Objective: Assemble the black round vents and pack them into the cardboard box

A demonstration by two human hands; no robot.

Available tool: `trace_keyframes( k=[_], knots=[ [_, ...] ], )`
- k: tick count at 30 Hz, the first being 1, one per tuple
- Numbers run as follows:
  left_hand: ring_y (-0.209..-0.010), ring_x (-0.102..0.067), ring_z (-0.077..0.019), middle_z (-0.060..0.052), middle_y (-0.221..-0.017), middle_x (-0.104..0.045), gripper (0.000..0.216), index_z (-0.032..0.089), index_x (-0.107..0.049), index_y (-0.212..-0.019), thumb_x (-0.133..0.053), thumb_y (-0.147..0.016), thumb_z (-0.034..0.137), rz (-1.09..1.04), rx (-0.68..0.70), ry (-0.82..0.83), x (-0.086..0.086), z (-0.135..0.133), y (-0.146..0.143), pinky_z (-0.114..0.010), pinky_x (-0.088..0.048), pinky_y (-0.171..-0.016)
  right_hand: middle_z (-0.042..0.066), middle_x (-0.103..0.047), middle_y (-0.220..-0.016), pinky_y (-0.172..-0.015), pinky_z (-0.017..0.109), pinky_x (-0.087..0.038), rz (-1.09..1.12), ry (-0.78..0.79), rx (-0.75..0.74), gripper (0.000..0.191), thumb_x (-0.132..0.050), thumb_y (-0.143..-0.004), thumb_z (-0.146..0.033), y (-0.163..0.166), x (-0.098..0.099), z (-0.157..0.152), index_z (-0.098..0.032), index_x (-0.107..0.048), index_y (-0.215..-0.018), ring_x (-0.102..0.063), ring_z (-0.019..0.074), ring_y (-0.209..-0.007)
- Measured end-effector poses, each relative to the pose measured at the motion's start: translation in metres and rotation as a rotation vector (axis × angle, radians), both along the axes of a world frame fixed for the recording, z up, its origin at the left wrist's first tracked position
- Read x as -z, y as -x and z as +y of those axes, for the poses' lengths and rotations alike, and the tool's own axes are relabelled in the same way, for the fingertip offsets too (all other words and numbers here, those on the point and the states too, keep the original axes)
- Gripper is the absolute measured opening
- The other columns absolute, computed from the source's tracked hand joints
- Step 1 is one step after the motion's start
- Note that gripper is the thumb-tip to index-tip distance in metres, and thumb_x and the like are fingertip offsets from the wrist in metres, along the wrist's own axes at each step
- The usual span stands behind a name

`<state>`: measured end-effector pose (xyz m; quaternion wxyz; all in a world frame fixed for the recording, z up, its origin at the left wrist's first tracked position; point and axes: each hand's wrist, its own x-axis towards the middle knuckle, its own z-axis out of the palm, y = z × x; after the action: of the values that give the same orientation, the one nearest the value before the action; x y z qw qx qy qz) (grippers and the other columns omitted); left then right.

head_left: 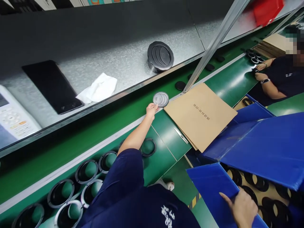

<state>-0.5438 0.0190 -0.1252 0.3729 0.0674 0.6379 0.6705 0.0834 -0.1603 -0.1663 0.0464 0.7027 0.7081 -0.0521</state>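
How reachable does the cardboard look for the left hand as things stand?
Probably yes: the left hand is near a corner of the cardboard with nothing seen blocking, though it holds a grey disc.

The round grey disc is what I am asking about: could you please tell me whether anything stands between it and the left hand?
Nothing visible does: the left hand holds the grey disc by its near edge.

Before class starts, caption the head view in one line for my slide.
The left hand holds a round disc by the green belt; the right hand grips a blue box flap.
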Motion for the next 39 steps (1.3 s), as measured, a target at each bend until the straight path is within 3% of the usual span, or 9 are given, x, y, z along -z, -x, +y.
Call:
trace_keyframes(
  k=[5,9,12,18,22,26,31,35,39],
  knots=[
    [-0.064,-0.067,-0.0112,0.003,-0.066,-0.064,0.045,0.018,-0.054,-0.076,-0.095,-0.067,0.036,0.019,0.243,-0.110,-0.051,-0.078,-0.056,-0.025,-0.056,-0.071,0.029,-0.066,-0.113,-0.090,0.066,-0.052,0.060,0.039,-0.102,0.098,-0.046,-0.073,-0.083,-0.005,-0.008,0.007,-0.009,-0.054,-0.137,-0.064,0.0516,-0.106],
    [-0.062,-0.065,-0.0115,0.002,-0.067,-0.066,0.055,0.018,-0.054,-0.075,-0.095,-0.061,0.052,0.116,0.458,-0.234,-0.097,-0.134,-0.095,-0.026,-0.055,-0.068,0.031,-0.053,-0.141,-0.099,0.063,-0.050,0.172,0.085,-0.188,0.113,-0.058,-0.070,-0.075,-0.020,-0.005,0.007,-0.006,-0.035,-0.156,-0.055,0.0497,-0.129],
    [-0.063,-0.065,-0.0115,0.003,-0.066,-0.065,0.052,0.018,-0.057,-0.076,-0.094,-0.063,0.053,0.185,0.547,-0.245,-0.133,-0.170,-0.120,-0.026,-0.054,-0.068,0.031,-0.045,-0.149,-0.104,0.064,-0.047,0.247,0.015,-0.285,0.104,-0.058,-0.077,-0.070,-0.018,-0.013,0.007,-0.008,-0.037,-0.158,-0.048,0.0493,-0.137],
    [-0.063,-0.064,-0.0120,0.002,-0.068,-0.066,0.047,0.017,-0.060,-0.076,-0.094,-0.065,0.049,0.251,0.657,-0.203,-0.181,-0.219,-0.179,-0.026,-0.052,-0.066,0.023,-0.055,-0.145,-0.119,0.063,-0.036,0.738,-0.147,-0.458,0.066,-0.050,-0.095,-0.068,0.053,-0.087,0.011,-0.015,-0.065,-0.133,-0.049,0.0386,-0.139],
    [-0.065,-0.065,-0.0146,0.000,-0.069,-0.066,0.044,0.018,-0.063,-0.076,-0.092,-0.067,0.048,0.259,0.724,-0.184,-0.191,-0.232,-0.231,-0.028,-0.052,-0.067,0.016,-0.059,-0.146,-0.115,0.052,-0.048,1.317,0.140,-0.415,0.059,-0.055,-0.099,-0.060,0.108,-0.142,0.007,-0.021,-0.057,-0.143,-0.059,0.0286,-0.133],
    [-0.065,-0.065,-0.0158,-0.002,-0.069,-0.067,0.039,0.019,-0.064,-0.075,-0.091,-0.069,0.046,0.264,0.823,-0.154,-0.195,-0.239,-0.283,-0.028,-0.052,-0.067,0.012,-0.063,-0.144,-0.101,0.046,-0.060,1.757,0.403,-0.200,0.066,-0.063,-0.094,-0.062,0.120,-0.169,-0.001,-0.023,-0.053,-0.147,-0.065,0.0274,-0.125],
    [-0.077,-0.066,-0.0153,-0.002,-0.082,-0.069,0.032,0.020,-0.070,-0.086,-0.092,-0.070,0.037,0.287,0.673,-0.199,-0.196,-0.246,-0.341,-0.028,-0.053,-0.077,0.011,-0.070,-0.132,-0.092,0.043,-0.063,1.959,0.519,-0.008,0.061,-0.075,-0.085,-0.060,0.091,-0.174,-0.012,-0.020,-0.065,-0.130,-0.070,0.0279,-0.115],
    [-0.117,-0.067,-0.0262,-0.007,-0.122,-0.073,0.060,0.025,-0.072,-0.121,-0.093,-0.066,0.039,-0.080,0.574,-0.359,-0.185,-0.253,-0.387,-0.039,-0.052,-0.103,0.009,-0.072,-0.127,-0.087,0.039,-0.064,2.074,0.685,0.022,0.058,-0.077,-0.084,-0.058,0.079,-0.178,-0.026,-0.021,-0.066,-0.127,-0.071,0.0262,-0.112],
    [-0.107,-0.072,-0.0300,-0.008,-0.101,-0.079,0.042,0.017,-0.078,-0.095,-0.087,-0.064,0.043,-0.338,0.447,-0.330,-0.169,-0.263,-0.418,-0.044,-0.053,-0.105,0.010,-0.073,-0.123,-0.074,0.036,-0.063,1.940,0.727,-0.064,0.063,-0.075,-0.082,-0.063,0.075,-0.178,-0.041,-0.019,-0.066,-0.127,-0.073,0.0265,-0.101]
  ],
)
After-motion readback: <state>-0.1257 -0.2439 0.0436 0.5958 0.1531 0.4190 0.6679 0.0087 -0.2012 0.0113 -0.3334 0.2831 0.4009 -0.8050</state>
